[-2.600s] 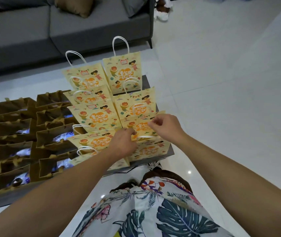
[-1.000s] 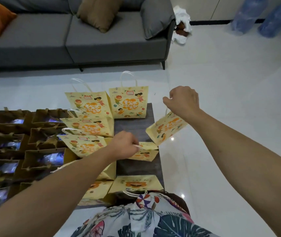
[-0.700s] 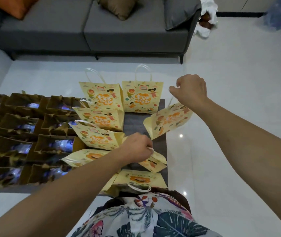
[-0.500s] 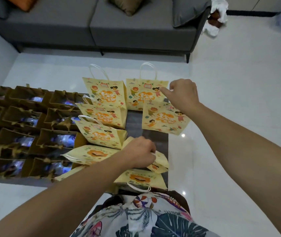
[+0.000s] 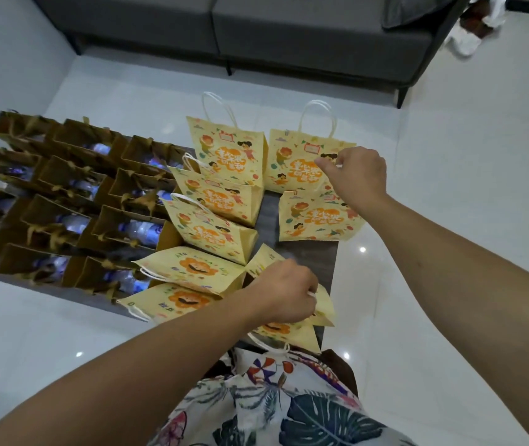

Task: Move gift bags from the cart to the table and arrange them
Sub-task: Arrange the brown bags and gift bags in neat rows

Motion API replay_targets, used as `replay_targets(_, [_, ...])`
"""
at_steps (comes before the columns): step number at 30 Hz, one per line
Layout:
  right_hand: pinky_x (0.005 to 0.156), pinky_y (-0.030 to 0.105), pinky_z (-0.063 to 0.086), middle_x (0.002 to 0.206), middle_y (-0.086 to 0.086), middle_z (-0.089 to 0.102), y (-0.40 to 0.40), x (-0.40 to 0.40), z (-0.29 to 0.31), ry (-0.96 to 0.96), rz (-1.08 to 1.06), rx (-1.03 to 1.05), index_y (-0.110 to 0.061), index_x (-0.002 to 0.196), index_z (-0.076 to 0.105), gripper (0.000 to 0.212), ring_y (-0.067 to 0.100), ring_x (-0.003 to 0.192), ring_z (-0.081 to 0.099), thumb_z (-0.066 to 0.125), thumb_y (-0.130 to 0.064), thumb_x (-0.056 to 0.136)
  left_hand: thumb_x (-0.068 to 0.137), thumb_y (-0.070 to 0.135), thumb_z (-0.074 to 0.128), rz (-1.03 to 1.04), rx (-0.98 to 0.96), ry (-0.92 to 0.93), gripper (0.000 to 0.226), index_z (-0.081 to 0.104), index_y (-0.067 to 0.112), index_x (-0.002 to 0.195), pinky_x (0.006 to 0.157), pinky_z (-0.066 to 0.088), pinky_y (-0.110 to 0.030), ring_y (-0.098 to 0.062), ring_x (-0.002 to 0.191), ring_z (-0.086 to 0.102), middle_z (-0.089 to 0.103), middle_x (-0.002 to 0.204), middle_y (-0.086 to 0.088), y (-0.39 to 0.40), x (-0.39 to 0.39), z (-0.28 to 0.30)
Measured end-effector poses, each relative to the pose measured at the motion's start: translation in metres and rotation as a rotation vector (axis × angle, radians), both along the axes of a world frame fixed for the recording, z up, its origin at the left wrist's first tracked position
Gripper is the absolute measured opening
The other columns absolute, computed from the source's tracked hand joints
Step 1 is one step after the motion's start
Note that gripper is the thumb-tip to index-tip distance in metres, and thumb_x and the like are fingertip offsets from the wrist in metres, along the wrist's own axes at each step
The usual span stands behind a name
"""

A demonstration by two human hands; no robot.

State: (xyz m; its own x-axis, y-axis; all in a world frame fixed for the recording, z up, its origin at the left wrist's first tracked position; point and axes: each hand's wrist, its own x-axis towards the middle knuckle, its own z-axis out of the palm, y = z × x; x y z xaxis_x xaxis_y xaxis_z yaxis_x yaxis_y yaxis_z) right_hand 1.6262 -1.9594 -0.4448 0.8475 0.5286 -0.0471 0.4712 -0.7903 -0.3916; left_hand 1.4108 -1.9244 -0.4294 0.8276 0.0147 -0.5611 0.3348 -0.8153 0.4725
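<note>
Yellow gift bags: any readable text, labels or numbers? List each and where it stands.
No text can be read for certain.
Upright yellow bags: large orange characters on the front, too blurred to quote.
Tipped yellow bags: small dark lettering around an orange face, too blurred.
Brown bags: none visible.

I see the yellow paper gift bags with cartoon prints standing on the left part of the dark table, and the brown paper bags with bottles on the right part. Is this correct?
Not quite: the sides are swapped. The head view shows the yellow paper gift bags with cartoon prints on the right part of the dark table, and the brown paper bags with bottles on the left part.
</note>
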Motion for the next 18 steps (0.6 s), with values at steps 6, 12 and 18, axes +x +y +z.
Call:
replay_targets(6, [0.074,0.039,0.052,0.079,0.005,0.069,0.011,0.007,-0.001,0.002,-0.025,-0.028,-0.01,0.092,0.075,0.057,0.025,0.077,0.065,0.055,-0.063,0.094,0.09,0.026,0.055,0.037,-0.016,-0.023,0.02,0.073,0.016,0.089,0.074,0.056,-0.04,-0.023,0.082,0.061,0.068,0.083,-0.002,-0.001,0.006,0.004])
replay_targets(12, [0.073,0.033,0.042,0.086,0.006,0.071,0.025,0.008,-0.007,0.017,0.015,-0.008,-0.01,0.094,0.075,0.056,0.025,0.084,0.065,0.054,-0.063,0.094,0.09,0.025,0.057,0.051,-0.03,-0.063,0.02,0.073,0.013,0.089,0.065,0.053,-0.034,-0.022,0.076,0.059,0.067,0.08,-0.004,-0.006,0.018,0.007])
replay_targets(18, [0.075,0.032,0.036,0.098,0.007,0.074,0.041,-0.003,-0.018,0.041,0.061,0.005,-0.01,0.095,0.074,0.056,0.027,0.097,0.066,0.053,-0.062,0.096,0.093,0.026,0.056,0.074,-0.055,-0.075,0.024,0.075,0.014,0.102,0.058,0.037,-0.028,-0.023,0.078,0.059,0.067,0.087,-0.007,-0.013,0.015,0.001])
